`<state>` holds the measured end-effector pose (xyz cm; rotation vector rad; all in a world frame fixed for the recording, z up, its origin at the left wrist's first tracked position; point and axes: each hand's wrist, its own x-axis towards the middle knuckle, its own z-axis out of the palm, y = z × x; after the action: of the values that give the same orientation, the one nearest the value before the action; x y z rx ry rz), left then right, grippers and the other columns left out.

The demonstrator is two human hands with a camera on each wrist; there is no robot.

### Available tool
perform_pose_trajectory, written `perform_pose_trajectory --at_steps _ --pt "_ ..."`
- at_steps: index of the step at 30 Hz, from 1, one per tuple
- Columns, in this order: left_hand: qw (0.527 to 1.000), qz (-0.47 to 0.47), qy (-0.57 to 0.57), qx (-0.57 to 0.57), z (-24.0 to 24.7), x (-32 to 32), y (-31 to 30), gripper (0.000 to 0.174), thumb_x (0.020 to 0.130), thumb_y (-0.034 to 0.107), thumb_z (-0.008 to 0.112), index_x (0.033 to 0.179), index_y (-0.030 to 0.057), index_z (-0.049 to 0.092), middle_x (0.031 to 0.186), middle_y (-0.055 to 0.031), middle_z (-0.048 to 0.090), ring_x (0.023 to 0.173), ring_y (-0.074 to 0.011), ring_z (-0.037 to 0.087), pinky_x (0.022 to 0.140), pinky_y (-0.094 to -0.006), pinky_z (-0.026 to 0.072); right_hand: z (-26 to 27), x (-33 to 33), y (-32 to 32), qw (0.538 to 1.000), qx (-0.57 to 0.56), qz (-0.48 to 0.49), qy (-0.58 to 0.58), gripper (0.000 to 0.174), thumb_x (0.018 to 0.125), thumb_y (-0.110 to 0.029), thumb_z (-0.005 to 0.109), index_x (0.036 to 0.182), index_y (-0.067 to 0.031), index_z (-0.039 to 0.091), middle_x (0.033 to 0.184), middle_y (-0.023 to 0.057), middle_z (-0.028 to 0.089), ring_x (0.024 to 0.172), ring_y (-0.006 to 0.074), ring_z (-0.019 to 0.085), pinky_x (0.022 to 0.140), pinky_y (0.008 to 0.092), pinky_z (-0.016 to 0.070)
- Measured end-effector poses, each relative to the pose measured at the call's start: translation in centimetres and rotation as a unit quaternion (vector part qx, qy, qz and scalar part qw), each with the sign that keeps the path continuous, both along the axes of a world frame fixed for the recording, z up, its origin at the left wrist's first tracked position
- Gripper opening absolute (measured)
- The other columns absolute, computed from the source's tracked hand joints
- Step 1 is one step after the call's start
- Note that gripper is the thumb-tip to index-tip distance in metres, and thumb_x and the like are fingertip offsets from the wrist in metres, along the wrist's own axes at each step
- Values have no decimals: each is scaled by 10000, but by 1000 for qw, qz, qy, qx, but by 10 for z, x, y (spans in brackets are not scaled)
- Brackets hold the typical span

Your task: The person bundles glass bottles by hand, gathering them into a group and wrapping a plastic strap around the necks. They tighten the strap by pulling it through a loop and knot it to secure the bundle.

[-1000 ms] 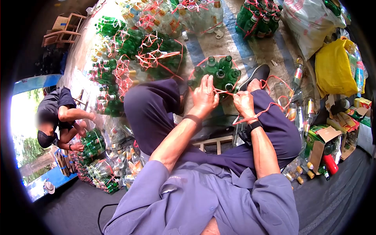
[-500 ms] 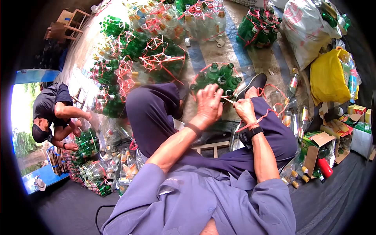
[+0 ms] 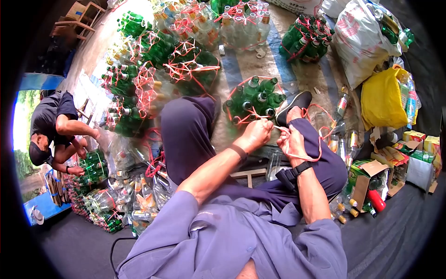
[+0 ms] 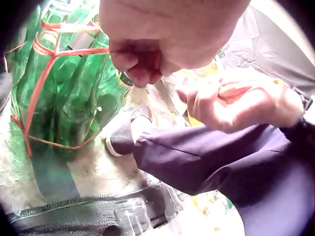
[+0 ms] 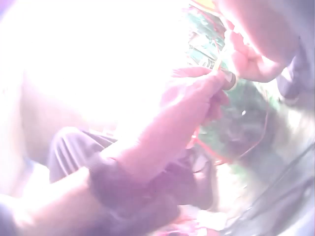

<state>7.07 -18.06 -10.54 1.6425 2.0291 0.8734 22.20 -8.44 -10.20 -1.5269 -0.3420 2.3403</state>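
Between the person's feet stands a bundle of green bottles [image 3: 253, 98] with pink twine [image 3: 253, 114] looped round it. Just below the bundle in the head view, the left hand [image 3: 257, 135] has its fingers curled round the twine. The right hand [image 3: 291, 142], close beside it, pinches the twine too, and a loose length hangs over its wrist. In the left wrist view, twine [image 4: 42, 91] crosses the green bottles [image 4: 74, 93], and the left hand [image 4: 162, 39] is curled at their side. Glare washes out much of the right wrist view, where the right hand [image 5: 172, 113] pinches a strand.
Tied bundles of green bottles [image 3: 309, 39] and clear bottles [image 3: 244, 29] stand beyond. At right are a yellow bag [image 3: 383, 98], a white sack [image 3: 360, 42] and open cartons [image 3: 367, 174]. Another person [image 3: 53, 116] crouches at left beside more bottles.
The left hand, spread over the bottles half a second ago, has come down toward the body and curled round the twine. The right hand has shifted slightly down, still gripping twine.
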Motion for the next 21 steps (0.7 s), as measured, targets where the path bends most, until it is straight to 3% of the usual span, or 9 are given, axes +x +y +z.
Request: perform_pose_trajectory --at_steps 3,6,8,10,12,14,17,19,21 --pt "999 -25 17 -17 -6 -3 2 163 898 143 608 811 8 633 747 -174 617 738 -359 641 677 -453 524 -24 17 -19 994 -96 -44 -29 513 1038 -418 379 928 32 598 709 107 609 620 263 578 625 428 515" --pt "999 -40 24 -11 -2 -6 2 165 881 145 613 791 9 637 734 -176 619 731 -350 640 674 -444 524 -33 21 -52 990 -142 3 -16 429 1050 -339 363 871 1 553 655 86 555 590 242 549 601 435 509" --pt "999 -34 18 -6 -2 -6 3 159 874 142 611 781 15 637 723 -173 618 726 -346 640 672 -439 525 -27 15 -70 978 -152 125 -64 329 1043 -253 381 857 -31 537 634 71 528 573 221 531 592 429 506" --pt "999 -31 12 -1 -1 -7 4 155 867 139 609 771 21 636 712 -170 618 720 -341 640 669 -434 525 -1 8 -77 959 -149 230 -65 221 987 -165 499 815 -41 559 626 58 550 525 171 537 546 358 510" --pt "999 -39 19 7 4 -8 6 148 863 131 607 761 28 634 692 -160 617 713 -333 643 657 -422 526 44 -12 -71 927 -24 366 -76 184 925 -143 567 789 -20 588 634 50 568 514 143 538 518 316 502" --pt "999 -41 22 -21 -3 -7 6 146 861 128 604 761 28 639 684 -153 619 681 -342 639 636 -432 524 51 -22 -67 868 245 430 -49 161 870 -123 589 767 -2 611 623 47 574 525 134 549 507 301 495" --pt "999 -30 10 1 -2 -10 9 126 849 115 601 758 39 641 677 -138 625 627 -338 631 596 -429 517 60 -28 -74 880 323 339 -81 162 867 -87 562 743 -4 625 611 22 587 522 90 530 489 271 441" --pt "997 -31 -69 2 -1 -14 13 100 824 101 613 743 43 625 682 -140 639 643 -327 640 606 -409 524 61 -24 -72 845 431 296 -107 176 896 -79 551 766 -6 644 627 -3 606 522 60 497 483 258 389" --pt "995 -72 -62 -14 -15 -18 11 96 814 104 617 740 42 621 681 -145 640 660 -333 642 620 -413 525 58 -18 -65 752 573 286 -158 134 906 -28 557 841 2 670 641 41 614 556 72 537 513 280 435"
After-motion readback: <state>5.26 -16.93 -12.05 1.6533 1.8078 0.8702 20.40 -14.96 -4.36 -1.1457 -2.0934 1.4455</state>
